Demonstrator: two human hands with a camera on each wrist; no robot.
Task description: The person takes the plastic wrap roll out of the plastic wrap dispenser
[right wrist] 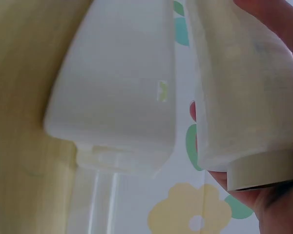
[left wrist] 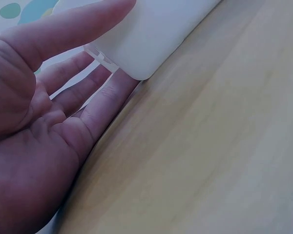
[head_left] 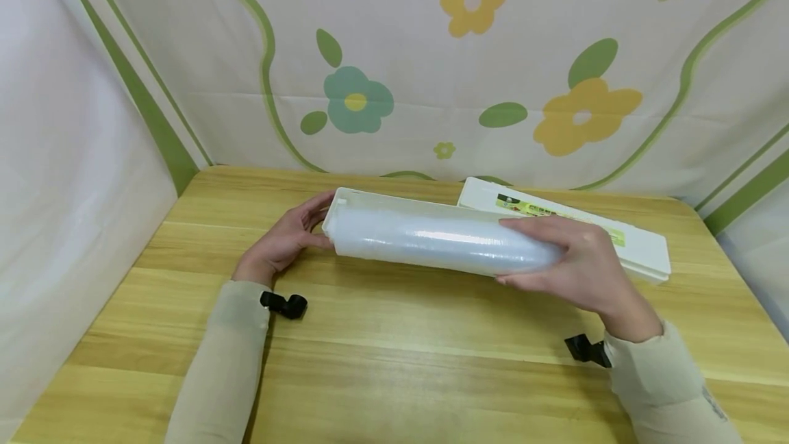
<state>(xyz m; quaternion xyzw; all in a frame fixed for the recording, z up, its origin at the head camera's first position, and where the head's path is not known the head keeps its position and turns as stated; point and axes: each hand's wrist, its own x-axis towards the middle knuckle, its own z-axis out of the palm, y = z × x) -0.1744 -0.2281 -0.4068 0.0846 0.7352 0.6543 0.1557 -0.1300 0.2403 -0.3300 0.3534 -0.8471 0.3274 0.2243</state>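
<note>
My right hand (head_left: 576, 262) grips the right end of a thick roll of plastic wrap (head_left: 425, 231), thumb and fingers on either side of it. In the right wrist view, the roll's core (right wrist: 263, 169) sticks out of its end beside my palm. A long white box (head_left: 345, 199) lies along and behind the roll, which still sits at its left end. My left hand (head_left: 286, 242) holds that left end. In the left wrist view, the thumb presses the white end wall (left wrist: 141, 44) and the fingers reach behind it. The roll's right end stands apart from the box (right wrist: 112, 83).
A white lid (head_left: 641, 245) with a green and yellow label lies slantwise on the wooden table (head_left: 394, 375), behind and right of the roll. A flowered curtain (head_left: 419, 40) hangs along the table's back edge, and white cloth (head_left: 74, 156) hangs at the left side.
</note>
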